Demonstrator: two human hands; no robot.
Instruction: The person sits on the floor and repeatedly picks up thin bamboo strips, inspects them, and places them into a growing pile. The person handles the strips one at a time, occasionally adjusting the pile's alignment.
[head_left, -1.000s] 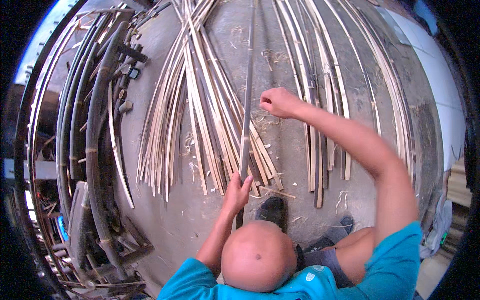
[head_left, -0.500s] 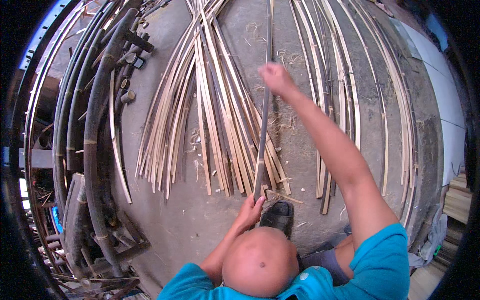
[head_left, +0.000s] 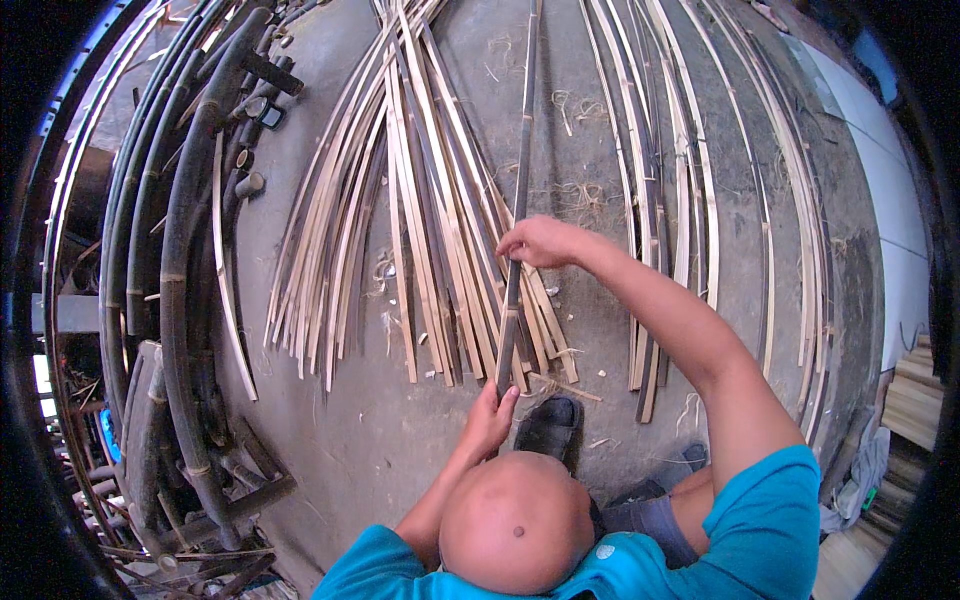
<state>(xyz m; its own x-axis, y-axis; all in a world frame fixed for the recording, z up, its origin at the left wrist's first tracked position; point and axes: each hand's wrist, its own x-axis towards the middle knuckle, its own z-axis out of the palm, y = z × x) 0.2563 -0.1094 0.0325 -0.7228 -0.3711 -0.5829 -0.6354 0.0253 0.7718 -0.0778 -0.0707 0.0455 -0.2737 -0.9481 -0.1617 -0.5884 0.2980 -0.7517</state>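
Observation:
A long dark-skinned bamboo strip (head_left: 526,120) runs away from me, its near end between my legs. My left hand (head_left: 488,418) is closed round that near end, thumb lying along it. Farther up, my right hand (head_left: 540,242) reaches across from the right with its fingers curled closed over the same strip. Whether anything else is inside those fingers is hidden. Just left of the strip, a fanned bundle of split bamboo strips (head_left: 440,250) lies on the floor, pale faces and dark edges showing.
More bamboo strips (head_left: 690,200) lie lengthwise at the right. Thick dark bamboo poles (head_left: 180,270) are stacked on the left beside a dark wooden frame. Fibre shavings (head_left: 580,195) litter the concrete floor (head_left: 350,450). A dark sandal (head_left: 548,425) sits near the strip's end.
My right hand has come down the strip toward me, its elbow bending more. My left hand keeps its hold on the near end. The strip has tilted slightly leftward.

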